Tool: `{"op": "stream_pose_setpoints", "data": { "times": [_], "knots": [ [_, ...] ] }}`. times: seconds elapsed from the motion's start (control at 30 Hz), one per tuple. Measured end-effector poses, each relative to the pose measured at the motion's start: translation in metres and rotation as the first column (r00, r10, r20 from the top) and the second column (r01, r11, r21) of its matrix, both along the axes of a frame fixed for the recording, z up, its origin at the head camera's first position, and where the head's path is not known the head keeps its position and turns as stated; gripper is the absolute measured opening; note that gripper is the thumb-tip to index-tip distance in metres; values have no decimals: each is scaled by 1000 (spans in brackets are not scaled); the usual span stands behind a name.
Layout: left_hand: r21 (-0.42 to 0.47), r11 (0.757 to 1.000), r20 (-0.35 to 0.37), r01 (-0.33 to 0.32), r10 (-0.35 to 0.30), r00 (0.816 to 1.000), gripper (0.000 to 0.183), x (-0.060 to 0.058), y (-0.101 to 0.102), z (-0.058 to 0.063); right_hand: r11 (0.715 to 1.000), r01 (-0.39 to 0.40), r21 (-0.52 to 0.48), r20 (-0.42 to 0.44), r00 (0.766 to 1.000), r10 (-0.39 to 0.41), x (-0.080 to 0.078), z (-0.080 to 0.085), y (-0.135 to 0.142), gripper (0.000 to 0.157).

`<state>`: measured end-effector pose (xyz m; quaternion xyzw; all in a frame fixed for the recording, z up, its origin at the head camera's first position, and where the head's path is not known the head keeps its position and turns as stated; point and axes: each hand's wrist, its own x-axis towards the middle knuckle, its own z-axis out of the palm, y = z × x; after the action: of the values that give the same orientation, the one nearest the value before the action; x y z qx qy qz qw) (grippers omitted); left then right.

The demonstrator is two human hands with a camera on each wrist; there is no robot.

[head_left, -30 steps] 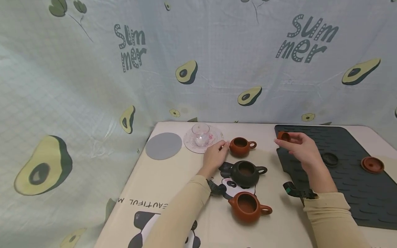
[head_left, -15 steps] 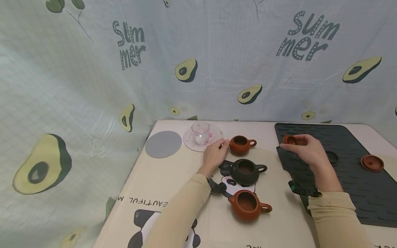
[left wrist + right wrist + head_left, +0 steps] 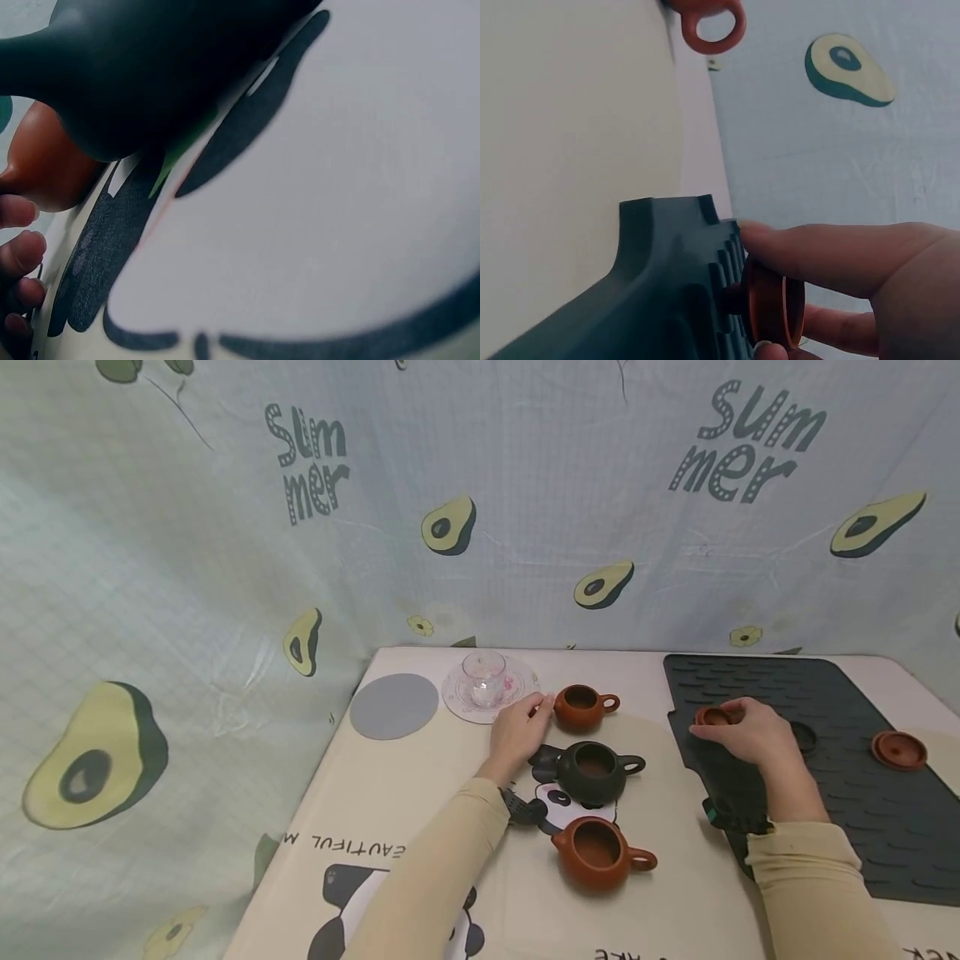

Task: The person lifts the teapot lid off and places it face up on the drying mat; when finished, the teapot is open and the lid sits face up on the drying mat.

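My right hand (image 3: 757,732) pinches a small reddish-brown teapot lid (image 3: 712,717) by its rim, low over the dark drying mat (image 3: 795,843). In the right wrist view the lid (image 3: 774,304) is upside down, its knob against the mat's ridges. At the far reddish-brown teapot (image 3: 581,708), my left hand (image 3: 517,735) pinches the spout; the thumb's contact is hidden in the left wrist view, where curled fingers (image 3: 22,251) show by the spout. That teapot has no lid on, nor does the black teapot (image 3: 592,773) nearer me.
A third lidless reddish-brown teapot (image 3: 598,855) stands nearest me. On the mat lie a black lid (image 3: 805,737) and another reddish-brown lid (image 3: 900,750). A clear glass cup (image 3: 484,678) stands on a patterned round mat at the back, beside a grey disc (image 3: 394,706).
My right hand has carried the lid right and down to the mat, turning its opening upward. The left hand stays at the far teapot's spout.
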<state>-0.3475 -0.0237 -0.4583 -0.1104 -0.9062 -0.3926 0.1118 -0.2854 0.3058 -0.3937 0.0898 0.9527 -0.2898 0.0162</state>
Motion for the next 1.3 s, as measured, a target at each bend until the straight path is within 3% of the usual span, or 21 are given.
{"op": "stream_pose_setpoints", "data": {
  "times": [0.4,0.9,1.1,1.3],
  "knots": [
    [7,1000,12,8,-9,1000,37,2,2,-4,1000,-1,20,28,1000,0,-2,-17,8,82],
    [12,1000,1,10,-10,1000,37,0,4,-8,999,-36,23,13,999,35,0,-21,7,77],
    [22,1000,6,20,-20,1000,37,-2,8,-7,999,-36,24,-41,998,37,4,-10,7,87],
    [21,1000,17,19,-19,1000,36,-3,7,-5,999,-51,-16,-138,989,49,7,19,-10,84]
  ]
}}
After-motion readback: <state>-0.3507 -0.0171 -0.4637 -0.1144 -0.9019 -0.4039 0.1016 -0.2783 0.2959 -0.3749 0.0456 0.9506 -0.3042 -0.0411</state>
